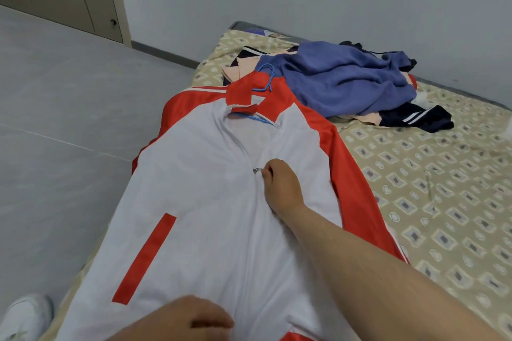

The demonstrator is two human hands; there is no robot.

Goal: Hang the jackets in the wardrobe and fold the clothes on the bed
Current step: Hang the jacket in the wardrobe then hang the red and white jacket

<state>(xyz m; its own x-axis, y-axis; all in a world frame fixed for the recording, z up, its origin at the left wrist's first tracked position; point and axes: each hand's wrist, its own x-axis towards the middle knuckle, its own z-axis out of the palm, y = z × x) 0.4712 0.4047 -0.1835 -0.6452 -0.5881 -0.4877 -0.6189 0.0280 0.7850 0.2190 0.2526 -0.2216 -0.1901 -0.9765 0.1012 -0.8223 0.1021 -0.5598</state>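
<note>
A white-and-red track jacket (pixel 194 188) lies front-up along the near edge of the patterned bed (pixel 443 188), with a blue hanger (pixel 267 77) already through its collar. The right hand (pixel 279 188) pinches the zipper pull (pixel 257 170) at mid-chest, while the left hand (pixel 182 318) has its fingers curled into the cloth near the hem, apparently anchoring it. The likely trouble is the zip: above the pull the two front edges spread apart and the fabric is wrinkled, so a tug could catch the loose lining in the slider, or simply drag the whole jacket up the bed if the lower grip slackens. That same drag could shift the hanger off one shoulder (only its hook and a short part of its bar show, so its seating cannot be judged). The jacket's left side also lies at the mattress edge and could slide toward the floor. The heap with the blue garment (pixel 346 77) sits beyond, unfolded.
</note>
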